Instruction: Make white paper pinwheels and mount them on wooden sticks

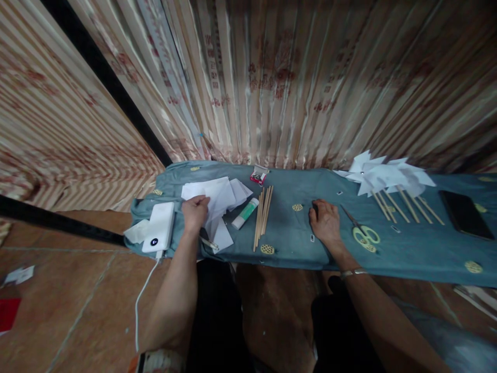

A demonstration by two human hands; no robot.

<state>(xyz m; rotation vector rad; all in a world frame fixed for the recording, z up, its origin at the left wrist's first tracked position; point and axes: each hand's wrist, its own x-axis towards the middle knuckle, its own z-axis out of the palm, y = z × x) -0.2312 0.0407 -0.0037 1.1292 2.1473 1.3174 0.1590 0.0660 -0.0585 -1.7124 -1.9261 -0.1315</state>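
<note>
At the left part of the cloth-covered bench, my left hand [195, 213] is closed at the edge of a pile of white paper sheets [217, 192], thumb and fingers pinching the paper. A pen-like tool [208, 242] lies just beneath the pile's near side. My right hand [325, 221] rests on the cloth, palm down with fingers loosely apart, holding nothing. To its right are scissors [365, 234] with pale green handles. Between my hands lie a green and white glue stick [245, 213] and several wooden sticks [263, 215].
Finished paper pinwheels [388, 173] on sticks lie at the right, beside a black phone [466, 214]. A small red box [258, 175] of metal bits sits at the back. A white power bank [159, 227] with a cable [143, 300] is at the left end. A curtain [264, 83] hangs behind.
</note>
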